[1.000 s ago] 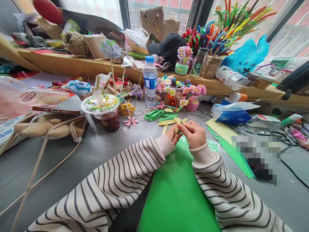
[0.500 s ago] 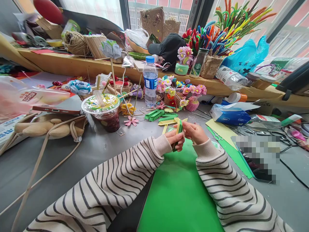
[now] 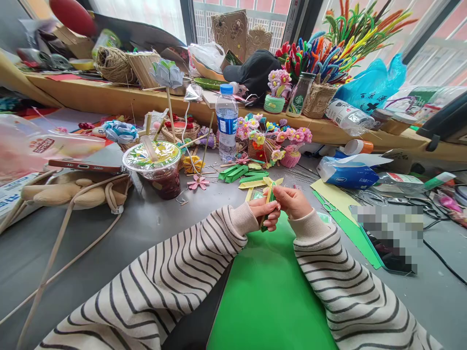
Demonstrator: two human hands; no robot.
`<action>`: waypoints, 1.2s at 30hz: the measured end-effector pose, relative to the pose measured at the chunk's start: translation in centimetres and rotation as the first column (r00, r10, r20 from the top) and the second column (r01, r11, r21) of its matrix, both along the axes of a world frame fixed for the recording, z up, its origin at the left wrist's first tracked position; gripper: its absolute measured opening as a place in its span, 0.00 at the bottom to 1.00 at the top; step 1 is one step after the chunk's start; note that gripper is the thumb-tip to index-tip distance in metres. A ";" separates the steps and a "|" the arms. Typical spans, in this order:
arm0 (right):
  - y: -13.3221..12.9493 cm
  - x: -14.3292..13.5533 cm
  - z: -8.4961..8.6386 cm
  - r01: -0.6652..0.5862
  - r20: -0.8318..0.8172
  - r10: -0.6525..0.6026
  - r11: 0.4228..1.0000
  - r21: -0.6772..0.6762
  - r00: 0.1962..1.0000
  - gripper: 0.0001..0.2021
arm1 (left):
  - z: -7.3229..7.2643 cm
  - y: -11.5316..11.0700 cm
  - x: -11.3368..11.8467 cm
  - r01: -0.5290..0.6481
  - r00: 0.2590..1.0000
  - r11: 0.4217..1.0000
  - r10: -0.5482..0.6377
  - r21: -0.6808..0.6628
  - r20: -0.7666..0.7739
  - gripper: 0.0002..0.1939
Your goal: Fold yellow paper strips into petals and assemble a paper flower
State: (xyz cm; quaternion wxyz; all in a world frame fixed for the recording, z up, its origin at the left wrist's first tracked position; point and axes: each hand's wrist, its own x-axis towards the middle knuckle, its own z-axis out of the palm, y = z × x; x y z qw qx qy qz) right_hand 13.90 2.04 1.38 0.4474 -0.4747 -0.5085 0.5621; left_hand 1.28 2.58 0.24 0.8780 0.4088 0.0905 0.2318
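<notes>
A narrow bundle of folded green and yellow paper (image 3: pixel 269 197) stands between my two hands. My left hand (image 3: pixel 263 212) is closed around its lower part, fingers wrapped about it. From the right, my right hand (image 3: pixel 292 200) pinches the bundle's upper side between thumb and fingertips. The fingers hide part of the paper. Just beyond lie yellow folded paper strips (image 3: pixel 251 184) and several green folded paper pieces (image 3: pixel 237 173). Under my forearms spreads a green mat (image 3: pixel 273 291).
A lidded drink cup (image 3: pixel 164 182) and a water bottle (image 3: pixel 226 136) stand beyond my left arm. At right are scissors (image 3: pixel 328 205), green paper (image 3: pixel 352 236), a phone (image 3: pixel 390 248) and a blue tissue pack (image 3: pixel 350 172). A crowded ledge (image 3: pixel 204 107) runs along the back.
My right hand has shifted slightly left, closer against the folded paper bundle. My left hand keeps its hold in nearly the same place.
</notes>
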 end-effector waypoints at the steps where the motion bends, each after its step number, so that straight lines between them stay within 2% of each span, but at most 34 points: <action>1: 0.0 0.0 0.0 0.002 0.005 -0.002 1.000 0.014 1.000 0.19 | 0.0 0.0 0.0 -0.008 1.000 1.000 0.008 0.008 -0.003 0.15; 7: -0.1 0.1 0.1 0.032 0.157 -0.069 0.974 0.225 0.985 0.16 | -0.7 0.2 0.5 -0.120 0.988 0.980 0.134 0.157 -0.082 0.18; 10: -0.3 0.1 0.3 0.017 0.242 -0.082 0.966 0.258 0.967 0.16 | -0.9 0.4 0.8 -0.173 0.960 0.951 0.221 0.257 -0.172 0.21; 14: -0.3 0.0 0.3 -0.026 0.350 -0.106 0.936 0.351 0.931 0.15 | -0.6 0.5 0.9 -0.283 0.874 0.890 0.392 0.356 -0.285 0.21; 18: -0.1 -0.2 0.2 0.000 0.383 -0.186 0.899 0.437 0.905 0.17 | -0.7 0.3 1.0 -0.355 0.759 0.790 0.556 0.499 -0.339 0.13; 20: -0.1 -0.1 0.2 0.020 0.384 -0.207 0.899 0.438 0.900 0.17 | -0.8 0.3 1.0 -0.377 0.750 0.772 0.579 0.512 -0.321 0.13; 21: -0.1 -0.1 0.3 0.022 0.373 -0.194 0.908 0.418 0.907 0.16 | -0.9 0.3 0.9 -0.366 0.785 0.798 0.541 0.479 -0.301 0.14; 22: -0.1 0.1 0.3 0.015 0.350 -0.156 0.927 0.376 0.924 0.16 | -0.8 0.3 0.8 -0.330 0.844 0.847 0.463 0.416 -0.272 0.15; 24: 0.0 0.4 0.3 -0.045 0.263 -0.022 0.969 0.243 0.964 0.21 | -0.4 0.2 0.4 -0.150 0.969 0.964 0.188 0.222 -0.160 0.18; 25: 0.0 0.6 0.3 -0.092 0.208 0.054 0.980 0.176 0.977 0.24 | 0.0 0.2 0.1 -0.043 0.994 0.993 0.054 0.113 -0.097 0.18; 26: 0.0 0.8 0.3 -0.134 0.156 0.113 0.983 0.125 0.981 0.26 | 0.3 0.2 -0.2 0.071 0.996 0.996 -0.069 0.045 -0.049 0.18; 28: 0.0 0.9 0.2 -0.177 0.082 0.171 0.981 0.074 0.982 0.26 | 0.8 0.1 -0.7 0.184 0.983 0.982 -0.184 -0.031 0.021 0.15; 31: -0.2 0.6 0.3 -0.156 -0.008 0.156 0.986 0.055 0.988 0.20 | 0.8 0.1 -1.0 0.235 0.971 0.970 -0.230 -0.069 0.070 0.13; 33: -0.4 0.3 0.6 -0.119 -0.050 0.122 0.991 0.058 0.991 0.17 | 0.5 0.2 -0.9 0.216 0.974 0.974 -0.210 -0.069 0.091 0.12; 36: -0.7 -0.2 0.9 -0.051 -0.015 0.053 0.994 0.091 0.998 0.15 | -0.1 0.4 -0.6 0.150 0.985 0.988 -0.147 -0.035 0.089 0.12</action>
